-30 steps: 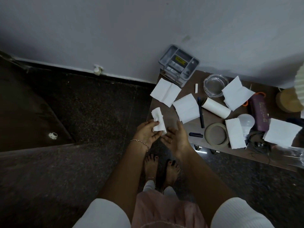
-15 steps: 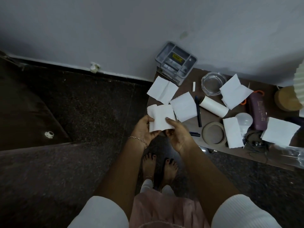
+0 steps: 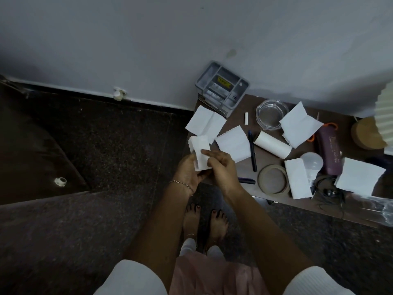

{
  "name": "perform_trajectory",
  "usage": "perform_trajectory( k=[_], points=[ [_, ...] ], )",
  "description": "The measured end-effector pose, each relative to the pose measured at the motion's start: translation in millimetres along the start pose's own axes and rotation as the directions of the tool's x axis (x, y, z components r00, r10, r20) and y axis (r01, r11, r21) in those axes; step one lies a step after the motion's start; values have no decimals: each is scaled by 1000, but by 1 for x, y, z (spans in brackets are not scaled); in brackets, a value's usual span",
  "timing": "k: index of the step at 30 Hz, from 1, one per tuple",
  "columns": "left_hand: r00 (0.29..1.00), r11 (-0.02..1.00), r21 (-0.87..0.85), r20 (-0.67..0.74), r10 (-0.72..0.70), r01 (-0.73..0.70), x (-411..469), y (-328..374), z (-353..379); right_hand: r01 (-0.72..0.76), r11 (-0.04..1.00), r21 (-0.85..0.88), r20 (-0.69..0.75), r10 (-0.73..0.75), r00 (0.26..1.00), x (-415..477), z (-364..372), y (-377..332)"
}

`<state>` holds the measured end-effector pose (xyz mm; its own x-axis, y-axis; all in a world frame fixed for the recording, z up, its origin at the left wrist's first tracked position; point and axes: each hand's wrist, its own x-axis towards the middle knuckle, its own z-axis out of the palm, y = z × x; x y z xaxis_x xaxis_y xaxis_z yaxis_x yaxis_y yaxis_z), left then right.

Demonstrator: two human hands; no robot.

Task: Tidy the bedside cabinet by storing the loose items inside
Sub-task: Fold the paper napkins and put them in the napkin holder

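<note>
Both hands hold one white tissue (image 3: 200, 151) at the left front corner of the brown cabinet top (image 3: 238, 116). My left hand (image 3: 188, 172) grips its lower part from the left; my right hand (image 3: 221, 167) pinches it from the right with thumb and forefinger. The tissue is folded narrow. Several more white tissues lie loose on the top, such as one (image 3: 205, 123) at the left edge, one (image 3: 234, 143) beside it and one (image 3: 299, 126) further back.
On the cabinet top lie a grey organiser tray (image 3: 221, 88), a glass ashtray (image 3: 270, 114), a cardboard tube (image 3: 272, 144), a dark pen (image 3: 252, 154), a tape ring (image 3: 273, 182), a white bulb (image 3: 311, 165), a purple case (image 3: 330, 152) and tangled cables (image 3: 327, 188). Dark floor spreads left.
The tissue, held by my left hand alone a second ago, was spread wide between both hands and is now folded narrower. The view has shifted slightly.
</note>
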<state>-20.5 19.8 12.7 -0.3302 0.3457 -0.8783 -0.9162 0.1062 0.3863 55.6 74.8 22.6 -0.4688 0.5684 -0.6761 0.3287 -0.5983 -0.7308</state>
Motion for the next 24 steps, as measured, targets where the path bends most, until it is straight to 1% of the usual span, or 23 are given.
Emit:
perform_trajectory(
  k=[2,3,5,6,7,9,11,12,14,17,20,22,24],
  points=[
    [999,999,-30,43,-34,36,-1,4,2,61,992,-114,10,-60,998,-2,-1,0],
    [997,999,-30,60,-40,41,-2,6,4,86,974,-212,15,-85,996,-4,-2,-1],
    [999,1000,1,43,-30,30,-4,8,7,166,892,-421,32,-168,985,-6,-7,0],
    [1000,1000,23,23,-11,10,-6,9,9,207,858,-470,23,-223,975,-7,-10,-1],
    [1000,999,46,9,12,-12,-7,10,10,250,843,-476,-7,-287,958,-9,-11,-5],
    [999,996,76,24,43,-45,-13,15,15,329,859,-392,-123,-403,907,-11,-13,-16],
    [997,993,102,55,61,-67,-21,21,20,348,881,-320,-196,-421,885,-9,-14,-29],
    [995,988,132,67,72,-80,-24,25,23,342,884,-317,-186,-412,892,-7,-14,-36],
    [991,967,227,90,98,-117,-31,33,31,325,887,-328,-111,-377,919,0,-16,-48],
    [978,903,384,144,151,-195,-33,45,43,327,863,-385,-43,-370,928,16,-18,-63],
    [962,820,508,191,193,-265,-26,56,53,359,782,-509,-30,-433,901,33,-19,-75],
    [957,774,565,204,204,-286,-18,64,59,369,764,-529,-49,-462,886,41,-21,-82],
    [958,756,589,203,203,-286,-10,73,64,374,756,-537,-93,-494,865,50,-22,-89]
  ],
)
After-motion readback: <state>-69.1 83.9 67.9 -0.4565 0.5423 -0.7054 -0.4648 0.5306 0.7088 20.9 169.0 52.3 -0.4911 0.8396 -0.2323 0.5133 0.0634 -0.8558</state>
